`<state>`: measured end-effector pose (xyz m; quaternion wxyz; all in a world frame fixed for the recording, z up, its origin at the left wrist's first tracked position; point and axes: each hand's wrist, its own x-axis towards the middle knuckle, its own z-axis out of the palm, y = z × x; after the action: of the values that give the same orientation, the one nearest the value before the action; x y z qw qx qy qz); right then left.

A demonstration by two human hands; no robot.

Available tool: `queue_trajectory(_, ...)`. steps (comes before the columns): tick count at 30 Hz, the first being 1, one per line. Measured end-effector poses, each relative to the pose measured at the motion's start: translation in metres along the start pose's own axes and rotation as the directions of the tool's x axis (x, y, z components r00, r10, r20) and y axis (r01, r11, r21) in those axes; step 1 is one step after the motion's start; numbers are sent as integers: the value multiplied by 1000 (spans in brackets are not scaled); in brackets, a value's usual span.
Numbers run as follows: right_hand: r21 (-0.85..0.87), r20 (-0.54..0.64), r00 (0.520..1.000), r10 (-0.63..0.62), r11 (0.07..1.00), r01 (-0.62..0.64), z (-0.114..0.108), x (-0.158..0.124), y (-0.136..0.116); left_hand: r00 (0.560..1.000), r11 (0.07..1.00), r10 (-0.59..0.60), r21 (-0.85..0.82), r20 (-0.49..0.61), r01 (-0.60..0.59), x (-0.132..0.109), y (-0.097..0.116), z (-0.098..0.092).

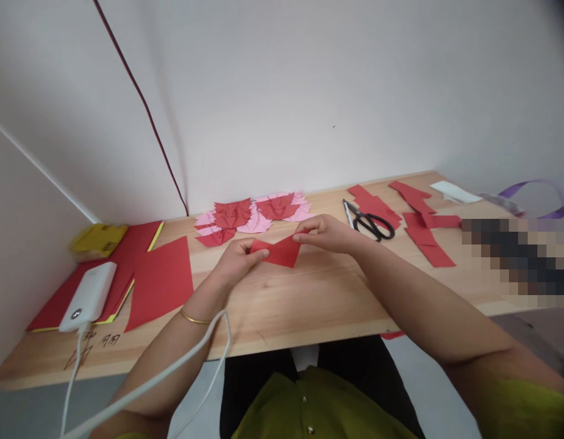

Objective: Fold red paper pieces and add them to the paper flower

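A small folded piece of red paper [282,252] is held between my two hands, just above the table. My left hand [238,259] pinches its left end, thumb on top. At the upper right corner, my right hand [321,233] grips it between thumb and fingers. The paper's top edge dips in a shallow V and its lower right comes to a corner. Behind my hands lie folded red paper pieces [233,213] and folded pink paper pieces [255,225], stacked in overlapping rows.
Black-handled scissors [375,225] and a pen [348,213] lie to the right, near red paper strips [430,247]. Leftward are a red sheet [163,283], a white power bank [88,296] with a white cable [149,385], and a yellow packet [99,239]. A wall stands behind.
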<state>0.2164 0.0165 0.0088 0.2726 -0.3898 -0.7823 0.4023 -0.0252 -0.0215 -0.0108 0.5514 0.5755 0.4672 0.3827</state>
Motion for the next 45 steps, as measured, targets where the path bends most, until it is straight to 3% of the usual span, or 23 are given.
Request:
queue_trajectory(3,203,-59,998,14,979,-2,9,1,-3,996,985,59,-157,-73,-70,4,-4,1)
queue_trajectory(8,295,48,998,-48,955,32,30,4,-1,980,963,108,-228,-164,-145,8,-7,4)
queue_trajectory(14,232,-101,994,33,973,-9,29,7,6,999,992,-9,-128,-46,3,3,-5,4)
queue_trajectory(17,235,-117,992,51,972,-22,24,6,6,999,992,-42,-124,-18,40,2,-4,4)
queue_trajectory(24,448,-23,997,73,892,-55,37,8,5,981,978,73,-180,-182,-107,6,-5,9)
queue_trajectory(31,500,-14,1000,12,866,-4,56,6,-2,994,976,59,-202,-95,-78,4,-7,17)
queue_trajectory(37,497,-96,995,30,868,21,49,6,0,995,991,9,-128,-100,-22,3,-3,11)
queue_trajectory(45,379,-255,965,59,924,44,26,9,7,994,981,-20,-192,-104,0,4,-1,5)
